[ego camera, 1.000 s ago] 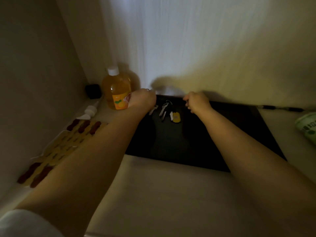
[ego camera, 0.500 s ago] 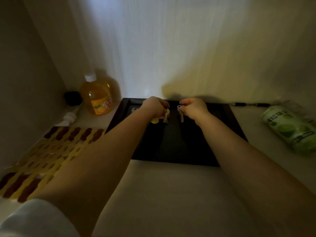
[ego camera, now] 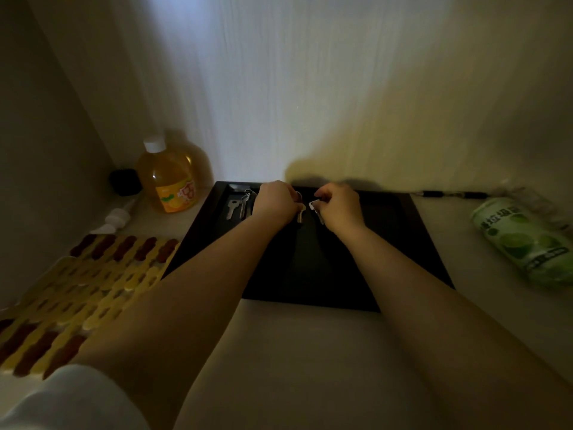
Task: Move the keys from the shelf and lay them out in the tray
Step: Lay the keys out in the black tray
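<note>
A dark rectangular tray (ego camera: 412, 243) lies on the pale shelf against the back wall. Silver keys on a ring (ego camera: 237, 206) rest in its far-left corner. My left hand (ego camera: 276, 201) is over the tray's back part, fingers closed on a brass-coloured key (ego camera: 300, 214) that hangs below them. Just to the right, my right hand (ego camera: 338, 206) pinches a pale-headed key (ego camera: 316, 206), its blade mostly hidden by the hand. The two hands are close together, a small gap between them.
An orange bottle with a white cap (ego camera: 169, 178) and a small black object (ego camera: 125, 181) stand at the back left. A yellow-and-brown patterned mat (ego camera: 83, 287) lies left of the tray. A green can (ego camera: 524, 243) lies on its side at right, a pen (ego camera: 449, 193) behind it.
The view has shifted so the tray sits more centred. The hands moved from apart at the tray's back to close together mid-tray, each gripping a key; a silver bunch now lies at far left.
</note>
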